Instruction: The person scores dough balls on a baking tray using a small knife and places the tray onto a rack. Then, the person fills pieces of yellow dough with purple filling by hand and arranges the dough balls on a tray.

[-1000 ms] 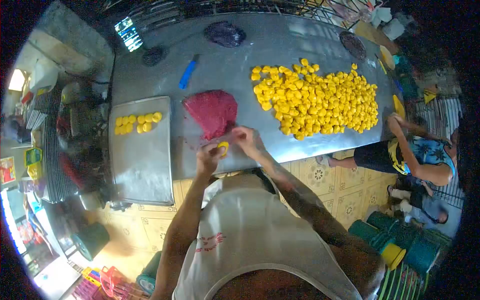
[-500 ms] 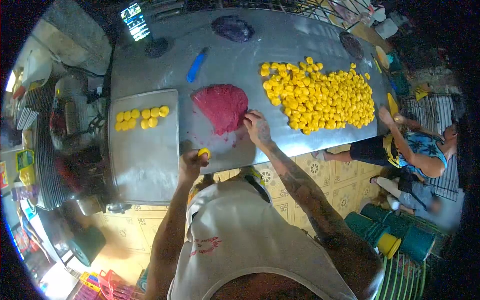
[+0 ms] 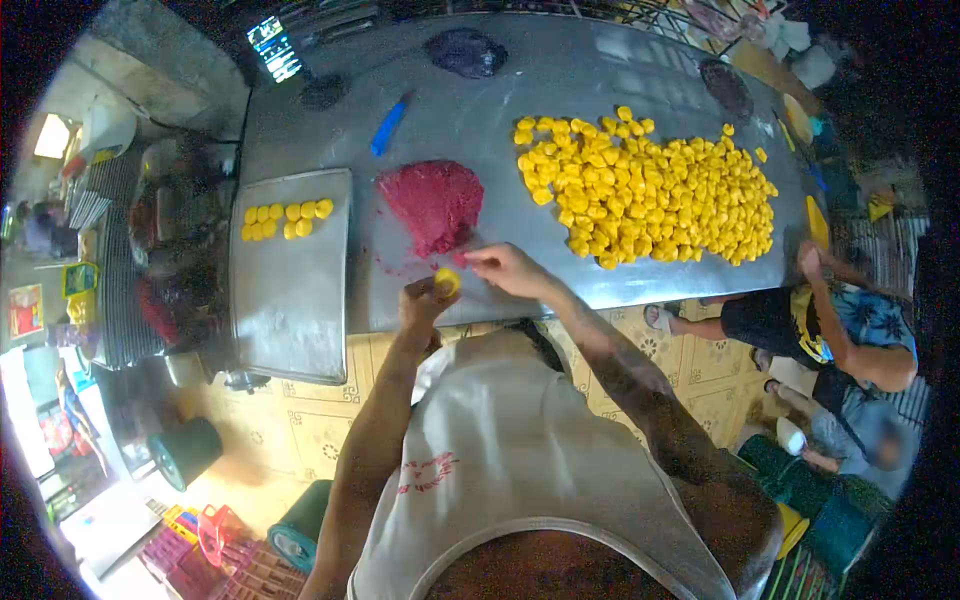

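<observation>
My left hand [image 3: 424,306] is closed around a cupped piece of yellow dough [image 3: 447,282] close to the table's front edge. Just right of it, my right hand [image 3: 510,270] pinches a small bit of crumbly red filling [image 3: 464,258] at its fingertips, almost touching the dough. Beyond both hands lies a mound of the same red filling [image 3: 432,205], with crumbs scattered around its near side. Rounded yellow dough pieces [image 3: 286,220] sit in two rows on a metal tray [image 3: 290,300] to the left. A large heap of yellow dough pieces [image 3: 650,190] spreads over the table's right half.
A blue-handled tool [image 3: 388,130] lies behind the mound on the metal table [image 3: 560,70]. Dark round patches mark the far side. A lit screen [image 3: 274,50] stands at the back left. Another person [image 3: 860,325] works at the right end, and one more sits behind.
My left hand has moved right and up with the yellow dough. My right hand has drawn back from the mound's edge toward it, now with red filling visible at the fingertips.
</observation>
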The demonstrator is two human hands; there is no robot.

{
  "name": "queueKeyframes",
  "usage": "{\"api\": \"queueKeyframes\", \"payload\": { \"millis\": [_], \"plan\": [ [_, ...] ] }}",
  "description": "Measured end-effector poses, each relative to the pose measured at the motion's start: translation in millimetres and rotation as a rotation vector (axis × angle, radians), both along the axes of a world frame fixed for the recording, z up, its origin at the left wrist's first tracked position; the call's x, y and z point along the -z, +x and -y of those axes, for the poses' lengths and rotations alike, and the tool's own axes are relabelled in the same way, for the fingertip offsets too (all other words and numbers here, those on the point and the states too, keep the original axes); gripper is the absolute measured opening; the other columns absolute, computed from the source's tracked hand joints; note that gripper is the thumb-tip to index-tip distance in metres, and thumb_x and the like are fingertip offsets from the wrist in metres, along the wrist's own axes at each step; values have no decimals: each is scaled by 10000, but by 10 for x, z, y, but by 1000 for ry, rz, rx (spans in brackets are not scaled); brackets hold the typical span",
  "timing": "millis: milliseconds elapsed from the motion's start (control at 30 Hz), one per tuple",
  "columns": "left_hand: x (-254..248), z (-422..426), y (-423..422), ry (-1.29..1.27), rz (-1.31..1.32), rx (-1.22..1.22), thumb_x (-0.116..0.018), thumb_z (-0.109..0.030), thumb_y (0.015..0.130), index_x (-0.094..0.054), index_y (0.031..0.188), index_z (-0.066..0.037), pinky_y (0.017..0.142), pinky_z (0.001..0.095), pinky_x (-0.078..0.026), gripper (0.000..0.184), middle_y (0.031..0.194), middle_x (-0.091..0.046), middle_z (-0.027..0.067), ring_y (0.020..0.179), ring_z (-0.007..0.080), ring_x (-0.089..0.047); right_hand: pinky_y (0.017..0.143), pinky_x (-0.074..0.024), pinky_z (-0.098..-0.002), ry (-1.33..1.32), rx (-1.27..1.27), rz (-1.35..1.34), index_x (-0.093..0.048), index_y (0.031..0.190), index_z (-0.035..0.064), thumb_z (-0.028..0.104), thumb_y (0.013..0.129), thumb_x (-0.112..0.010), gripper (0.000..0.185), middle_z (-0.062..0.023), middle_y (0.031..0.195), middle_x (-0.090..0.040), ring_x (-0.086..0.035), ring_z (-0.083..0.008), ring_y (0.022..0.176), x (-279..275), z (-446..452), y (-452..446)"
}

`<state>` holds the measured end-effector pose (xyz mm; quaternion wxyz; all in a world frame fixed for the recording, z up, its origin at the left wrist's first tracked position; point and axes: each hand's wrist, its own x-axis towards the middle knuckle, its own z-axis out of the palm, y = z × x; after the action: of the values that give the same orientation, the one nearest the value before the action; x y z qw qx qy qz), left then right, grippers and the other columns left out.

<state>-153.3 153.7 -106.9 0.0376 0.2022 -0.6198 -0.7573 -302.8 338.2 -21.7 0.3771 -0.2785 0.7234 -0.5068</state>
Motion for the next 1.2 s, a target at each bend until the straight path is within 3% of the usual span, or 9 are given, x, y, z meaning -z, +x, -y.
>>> {"api": "queueKeyframes", "payload": {
  "millis": [167, 233, 367, 467, 733, 833, 1067, 1133, 1200],
  "plan": [
    [-722, -214, -338, -547, 53, 401, -710, -189, 886, -673, 1021, 38, 773, 305, -575, 267, 938, -692, 96, 821, 195, -670, 805, -521, -412, -200, 144, -553, -622, 1157, 20, -11, 825, -589, 336, -210, 1026, -644, -641, -384, 866, -394, -31, 370],
    [-808, -333, -398, 273, 258, -86, -702, -177, 898, -685, 993, 26, 755, 305, -573, 224, 891, -699, 79, 812, 184, -667, 763, -509, -469, -20, 135, -599, -607, 1085, 30, -18, 788, -552, 305, -221, 998, -611, -599, -445, 839, -219, -57, 571],
    [-763, -334, -491, 86, 214, -99, -707, -162, 895, -692, 972, 23, 747, 311, -572, 201, 879, -704, 75, 800, 180, -666, 700, -505, -465, 205, 132, -537, -644, 1052, 62, 62, 807, -565, 258, -213, 926, -623, -613, -412, 798, 88, -43, 760],
    [-835, -172, -350, 421, -53, -135, -713, -140, 888, -692, 990, 24, 714, 312, -568, 194, 908, -706, 81, 791, 174, -667, 685, -512, -353, -13, -15, -295, -713, 1073, 69, 178, 851, -683, 249, -168, 954, -653, -667, -243, 786, -57, -106, 557],
    [-1244, 332, -219, 83, -90, 204, -719, -136, 873, -699, 1046, 24, 689, 289, -541, 237, 932, -718, 91, 795, 172, -674, 709, -558, -293, -325, 573, 597, -606, 1248, 89, 120, 933, -641, 318, -37, 1101, -664, -673, -147, 902, -25, 366, 684],
    [-1341, 420, -227, -586, -63, 316, -735, -146, 844, -715, 1033, 6, 699, 295, -544, 243, 890, -728, 105, 778, 151, -674, 668, -581, -302, -258, 530, 350, -624, 1187, 70, 56, 913, -640, 275, -61, 1099, -668, -686, -160, 894, 184, 410, 769],
    [-1026, 292, -289, -677, -22, 324, -734, -126, 838, -711, 1046, 3, 708, 300, -563, 245, 885, -729, 113, 800, 155, -691, 687, -573, -284, 5, 482, -408, -641, 1066, -27, -19, 843, -671, 225, -84, 952, -652, -676, -172, 823, -501, 417, 845],
    [-753, 262, -312, 74, 110, 107, -689, -60, 861, -689, 1109, 5, 723, 300, -575, 256, 885, -726, 108, 820, 165, -692, 700, -565, -280, -58, 423, -615, -645, 1058, -33, -24, 830, -682, 231, -88, 919, -640, -669, -168, 815, -489, 352, 803],
    [-889, 177, -299, 121, 170, 69, -679, -35, 863, -681, 1107, 11, 734, 304, -580, 249, 899, -721, 107, 834, 168, -690, 705, -543, -285, -284, 494, -119, -672, 1046, 4, -17, 809, -709, 241, -96, 899, -623, -658, -166, 799, -285, 243, 779]
  ]
}}
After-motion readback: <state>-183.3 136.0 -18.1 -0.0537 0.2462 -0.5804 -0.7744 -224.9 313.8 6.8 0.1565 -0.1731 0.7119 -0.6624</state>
